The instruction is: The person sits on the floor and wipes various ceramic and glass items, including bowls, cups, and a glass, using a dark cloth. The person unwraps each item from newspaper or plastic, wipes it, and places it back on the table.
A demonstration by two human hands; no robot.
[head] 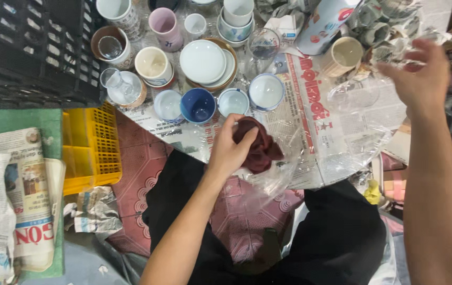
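Maroon crumpled cloth was pinched in the left hand, fingers clamped on its upper edge, inside a clear glass vessel lying on its side over the lap. Judged step: wiping the inside of the glass. Right hand was raised at the far end of the glass, fingers spread and apart, steadying the rim; whether they actually gripped it, can't tell, the glass is too transparent there. Next move likely calls for a firm hold on the rim while the cloth turns, since thin glass could slip.

Surface: spread newspaper sheets on a patterned red tile floor, no bench. Just beyond the hands stood a dark blue ceramic cup, small white bowls and stacked white plates. Left: a yellow plastic crate and a black plastic crate.
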